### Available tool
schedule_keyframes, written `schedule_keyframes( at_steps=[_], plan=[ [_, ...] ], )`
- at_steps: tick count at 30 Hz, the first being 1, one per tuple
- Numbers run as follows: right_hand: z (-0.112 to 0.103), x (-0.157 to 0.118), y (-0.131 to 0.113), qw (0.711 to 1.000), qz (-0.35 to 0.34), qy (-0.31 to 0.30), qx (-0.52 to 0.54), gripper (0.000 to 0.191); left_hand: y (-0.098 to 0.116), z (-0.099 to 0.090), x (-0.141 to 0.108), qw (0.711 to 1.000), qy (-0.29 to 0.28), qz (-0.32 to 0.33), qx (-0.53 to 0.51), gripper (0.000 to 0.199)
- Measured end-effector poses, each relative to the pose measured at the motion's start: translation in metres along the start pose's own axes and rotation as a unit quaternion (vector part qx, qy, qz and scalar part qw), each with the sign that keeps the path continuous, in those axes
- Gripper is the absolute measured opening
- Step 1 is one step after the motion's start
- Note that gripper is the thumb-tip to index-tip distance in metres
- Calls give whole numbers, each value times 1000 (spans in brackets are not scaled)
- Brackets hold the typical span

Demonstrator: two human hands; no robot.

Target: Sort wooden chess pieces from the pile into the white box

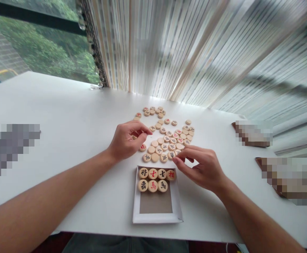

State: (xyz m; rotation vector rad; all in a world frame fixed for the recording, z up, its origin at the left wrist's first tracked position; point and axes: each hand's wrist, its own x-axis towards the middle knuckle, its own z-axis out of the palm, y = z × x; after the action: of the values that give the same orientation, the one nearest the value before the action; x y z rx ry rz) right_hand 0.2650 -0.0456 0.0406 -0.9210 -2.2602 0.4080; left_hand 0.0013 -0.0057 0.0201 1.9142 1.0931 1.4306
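Many round wooden xiangqi pieces (154, 150) lie spread on the white table, some showing red or black characters, others blank sides. My left hand (128, 140) hovers over the left part of the spread, fingers curled and thumb close to the index fingertip. Whether anything is between them is hidden. At the near right edge of the spread, my right hand (199, 165) has thumb and index closed at the rim of a black-lettered xiangqi piece (171, 155). Closest to me is a shallow white box (157, 218) with several pieces inside: a full upper row and three in the second.
The white table (71, 123) runs back to a window (50, 45) on the left and a striped curtain (164, 42). Blurred-out items lie at the table's left side (11, 147) and right side (287, 175). The table's front edge runs just before my lap.
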Motion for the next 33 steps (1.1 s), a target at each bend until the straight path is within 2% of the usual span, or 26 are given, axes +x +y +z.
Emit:
schedule_keyframes(
  at_steps=[5, 11, 16, 33],
  plan=[
    [4, 2, 13, 998, 45, 34, -8, 27, -4, -3, 3, 1000, 13, -10, 0, 16],
    [4, 4, 30, 991, 108, 80, -19, 34, -10, -4, 4, 997, 36, -67, 5, 22],
    [3, 4, 41, 982, 162, 102, -1, 41, -11, -4, 4, 996, 38, -76, 16, 22],
    [0, 6, 46, 977, 172, 123, 7, 41, -13, -5, 4, 994, 31, -101, 28, 21]
  ],
)
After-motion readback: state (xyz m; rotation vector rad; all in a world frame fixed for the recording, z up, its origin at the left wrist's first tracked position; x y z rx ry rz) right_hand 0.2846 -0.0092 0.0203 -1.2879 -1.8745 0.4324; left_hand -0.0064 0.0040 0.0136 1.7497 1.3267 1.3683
